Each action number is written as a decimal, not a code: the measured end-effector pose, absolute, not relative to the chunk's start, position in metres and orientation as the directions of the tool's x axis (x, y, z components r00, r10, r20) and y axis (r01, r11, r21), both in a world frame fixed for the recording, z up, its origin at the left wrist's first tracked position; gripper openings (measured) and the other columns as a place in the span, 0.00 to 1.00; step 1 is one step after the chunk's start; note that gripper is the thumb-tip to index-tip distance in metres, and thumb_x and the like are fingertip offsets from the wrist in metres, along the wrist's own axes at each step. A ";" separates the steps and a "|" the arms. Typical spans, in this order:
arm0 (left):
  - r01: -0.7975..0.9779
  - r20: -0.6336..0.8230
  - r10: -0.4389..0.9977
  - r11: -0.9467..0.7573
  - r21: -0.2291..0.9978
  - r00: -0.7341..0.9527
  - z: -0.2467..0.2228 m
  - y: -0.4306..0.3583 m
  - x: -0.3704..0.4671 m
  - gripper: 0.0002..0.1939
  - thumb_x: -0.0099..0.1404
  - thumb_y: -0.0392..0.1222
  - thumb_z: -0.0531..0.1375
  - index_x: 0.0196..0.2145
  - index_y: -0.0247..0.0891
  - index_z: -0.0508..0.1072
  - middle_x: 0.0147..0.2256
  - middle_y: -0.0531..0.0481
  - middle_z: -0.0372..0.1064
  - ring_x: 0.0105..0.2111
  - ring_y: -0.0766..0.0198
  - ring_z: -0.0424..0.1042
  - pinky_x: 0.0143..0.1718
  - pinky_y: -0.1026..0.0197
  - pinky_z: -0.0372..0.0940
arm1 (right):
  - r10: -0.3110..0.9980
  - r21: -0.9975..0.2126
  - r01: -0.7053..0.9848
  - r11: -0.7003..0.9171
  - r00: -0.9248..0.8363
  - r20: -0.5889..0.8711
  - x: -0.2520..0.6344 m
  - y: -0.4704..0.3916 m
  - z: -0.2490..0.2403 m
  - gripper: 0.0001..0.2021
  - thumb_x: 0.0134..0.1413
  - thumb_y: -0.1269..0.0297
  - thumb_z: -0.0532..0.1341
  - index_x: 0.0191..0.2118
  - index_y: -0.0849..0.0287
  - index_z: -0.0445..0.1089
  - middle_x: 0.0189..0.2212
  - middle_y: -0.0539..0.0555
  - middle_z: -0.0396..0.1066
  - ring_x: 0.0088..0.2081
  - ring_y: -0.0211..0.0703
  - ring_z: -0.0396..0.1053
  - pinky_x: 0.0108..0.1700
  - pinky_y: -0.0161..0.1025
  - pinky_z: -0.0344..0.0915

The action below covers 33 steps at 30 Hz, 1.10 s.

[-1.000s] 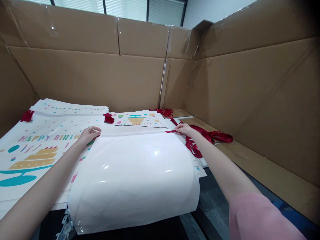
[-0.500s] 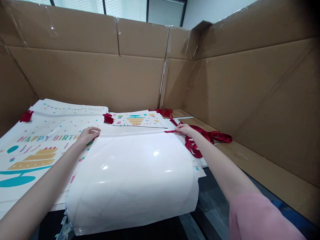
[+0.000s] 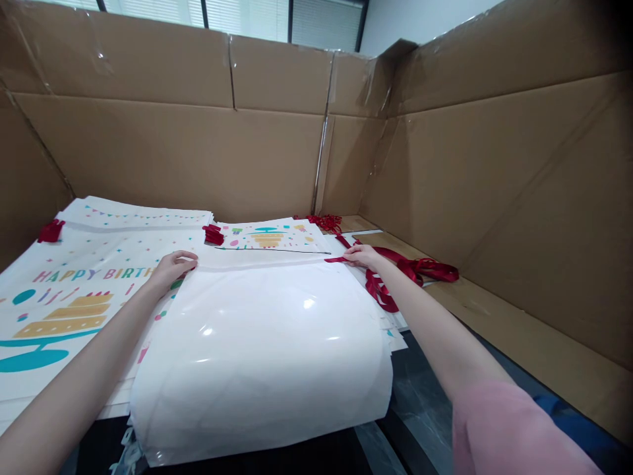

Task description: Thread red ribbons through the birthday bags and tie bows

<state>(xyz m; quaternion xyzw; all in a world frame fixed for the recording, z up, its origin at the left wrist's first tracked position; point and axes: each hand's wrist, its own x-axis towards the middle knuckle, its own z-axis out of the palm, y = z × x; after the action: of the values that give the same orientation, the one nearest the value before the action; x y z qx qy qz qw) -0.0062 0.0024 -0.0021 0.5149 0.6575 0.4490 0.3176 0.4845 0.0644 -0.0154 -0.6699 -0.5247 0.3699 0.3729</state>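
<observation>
A glossy white sheet [image 3: 267, 343] bulges toward me, its front edge hanging over the dark table edge. My left hand [image 3: 175, 269] is closed at the sheet's upper left edge, and a speck of red shows at its fingertips. At the upper right corner my right hand [image 3: 363, 256] pinches a red ribbon [image 3: 335, 260], whose short end lies over the sheet. A thin dark line [image 3: 277, 251] runs along the sheet's far edge. Beyond it shows a printed sheet with a cake picture [image 3: 267, 239].
On the left lies a stack of "HAPPY BIRTH…" printed sheets [image 3: 99, 264] with bunched red ribbon [image 3: 51, 231]; another red bunch [image 3: 213, 235] sits beside it. Loose red ribbon [image 3: 420, 267] trails right of my hand. Tall cardboard walls [image 3: 173, 152] stand behind and right.
Almost nothing differs. Both hands keep their places on the sheet and ribbon; the whole view has shifted very slightly.
</observation>
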 end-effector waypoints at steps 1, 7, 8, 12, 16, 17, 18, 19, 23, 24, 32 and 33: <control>0.370 0.035 0.963 0.069 0.926 -0.268 -0.001 0.001 -0.006 0.19 0.41 0.45 0.66 0.34 0.39 0.73 0.26 0.52 0.70 0.24 0.66 0.67 0.23 0.67 0.62 | 0.980 -0.893 0.419 -0.165 0.176 -0.098 0.484 0.064 -0.015 0.05 0.42 0.75 0.68 0.25 0.63 0.71 0.25 0.54 0.72 0.30 0.39 0.71 0.35 0.30 0.69; 0.325 0.011 0.969 0.071 0.943 -0.246 -0.003 -0.001 -0.009 0.24 0.37 0.43 0.69 0.36 0.38 0.72 0.26 0.52 0.71 0.22 0.65 0.68 0.21 0.66 0.62 | 0.977 -0.937 0.310 -0.162 0.186 -0.108 0.485 0.068 -0.024 0.08 0.38 0.78 0.69 0.24 0.63 0.71 0.23 0.53 0.71 0.30 0.38 0.72 0.35 0.30 0.72; 0.318 0.012 0.972 0.066 0.946 -0.236 -0.004 0.000 -0.010 0.25 0.37 0.43 0.69 0.37 0.38 0.72 0.26 0.52 0.71 0.23 0.65 0.69 0.22 0.66 0.62 | 0.976 -0.944 0.287 -0.164 0.187 -0.112 0.486 0.069 -0.025 0.09 0.37 0.79 0.70 0.24 0.63 0.70 0.22 0.53 0.71 0.29 0.38 0.72 0.35 0.30 0.72; 0.290 -0.001 0.970 0.073 0.954 -0.241 -0.009 0.005 -0.016 0.28 0.36 0.44 0.71 0.38 0.38 0.72 0.27 0.51 0.72 0.24 0.63 0.70 0.23 0.66 0.64 | 0.975 -0.965 0.203 -0.166 0.179 -0.130 0.491 0.073 -0.031 0.10 0.36 0.79 0.70 0.25 0.64 0.70 0.22 0.52 0.71 0.29 0.37 0.73 0.36 0.30 0.73; 0.244 -0.075 0.962 0.141 0.960 -0.261 -0.011 0.011 -0.022 0.31 0.36 0.46 0.72 0.40 0.37 0.72 0.27 0.49 0.73 0.27 0.61 0.73 0.26 0.65 0.66 | 0.976 -0.977 0.136 -0.166 0.163 -0.143 0.497 0.076 -0.036 0.09 0.38 0.79 0.69 0.25 0.65 0.70 0.22 0.52 0.71 0.29 0.37 0.74 0.37 0.28 0.74; 0.229 -0.094 0.960 0.157 0.961 -0.263 -0.011 0.012 -0.023 0.31 0.36 0.46 0.72 0.40 0.37 0.72 0.27 0.49 0.73 0.28 0.61 0.73 0.27 0.65 0.67 | 0.976 -0.979 0.120 -0.165 0.163 -0.145 0.498 0.077 -0.038 0.08 0.39 0.79 0.69 0.25 0.64 0.69 0.22 0.52 0.71 0.29 0.37 0.74 0.37 0.28 0.74; 0.216 -0.107 0.959 0.167 0.962 -0.262 -0.011 0.012 -0.024 0.31 0.36 0.46 0.72 0.40 0.37 0.72 0.27 0.49 0.74 0.29 0.62 0.74 0.29 0.65 0.68 | 0.976 -0.981 0.104 -0.165 0.161 -0.147 0.499 0.077 -0.039 0.08 0.39 0.79 0.69 0.25 0.64 0.69 0.22 0.52 0.71 0.29 0.37 0.74 0.37 0.29 0.74; 0.206 -0.114 0.959 0.170 0.964 -0.260 -0.011 0.013 -0.024 0.31 0.37 0.46 0.73 0.40 0.38 0.72 0.28 0.49 0.74 0.29 0.62 0.74 0.30 0.66 0.68 | 0.976 -0.982 0.090 -0.166 0.160 -0.150 0.500 0.078 -0.041 0.09 0.40 0.78 0.69 0.25 0.64 0.68 0.22 0.52 0.71 0.28 0.37 0.74 0.37 0.29 0.74; 0.206 -0.117 0.963 0.169 0.964 -0.242 -0.009 0.011 -0.024 0.31 0.38 0.46 0.72 0.41 0.38 0.71 0.27 0.50 0.73 0.28 0.63 0.74 0.28 0.66 0.68 | 0.978 -0.986 0.047 -0.163 0.136 -0.155 0.503 0.080 -0.045 0.08 0.43 0.75 0.69 0.25 0.64 0.68 0.25 0.53 0.72 0.30 0.38 0.74 0.40 0.30 0.74; 0.214 -0.114 0.963 0.168 0.962 -0.243 -0.009 0.011 -0.024 0.31 0.38 0.46 0.72 0.41 0.38 0.71 0.27 0.50 0.73 0.27 0.62 0.74 0.27 0.66 0.68 | 0.979 -0.986 0.039 -0.163 0.130 -0.156 0.504 0.080 -0.045 0.07 0.44 0.74 0.68 0.26 0.64 0.68 0.26 0.54 0.72 0.30 0.38 0.75 0.40 0.31 0.74; 0.212 -0.095 0.964 0.150 0.966 -0.248 -0.010 0.010 -0.022 0.29 0.38 0.48 0.72 0.39 0.39 0.70 0.27 0.50 0.74 0.27 0.60 0.74 0.26 0.64 0.68 | 0.984 -0.989 0.011 -0.147 0.107 -0.145 0.511 0.086 -0.055 0.09 0.42 0.67 0.70 0.27 0.62 0.69 0.25 0.53 0.71 0.31 0.41 0.75 0.41 0.32 0.74; 0.203 -0.103 0.963 0.156 0.967 -0.250 -0.009 0.010 -0.022 0.29 0.38 0.49 0.72 0.38 0.39 0.70 0.27 0.50 0.74 0.27 0.60 0.74 0.27 0.63 0.68 | 0.984 -0.989 0.010 -0.147 0.104 -0.145 0.511 0.086 -0.056 0.10 0.40 0.67 0.71 0.27 0.62 0.69 0.25 0.53 0.72 0.31 0.41 0.75 0.41 0.32 0.74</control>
<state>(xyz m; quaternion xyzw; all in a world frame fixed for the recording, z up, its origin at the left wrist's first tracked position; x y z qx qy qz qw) -0.0217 0.0098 -0.0089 0.4551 0.6405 0.4636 0.4095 0.5114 0.0862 -0.0560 -0.5646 -0.4400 0.5045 0.4828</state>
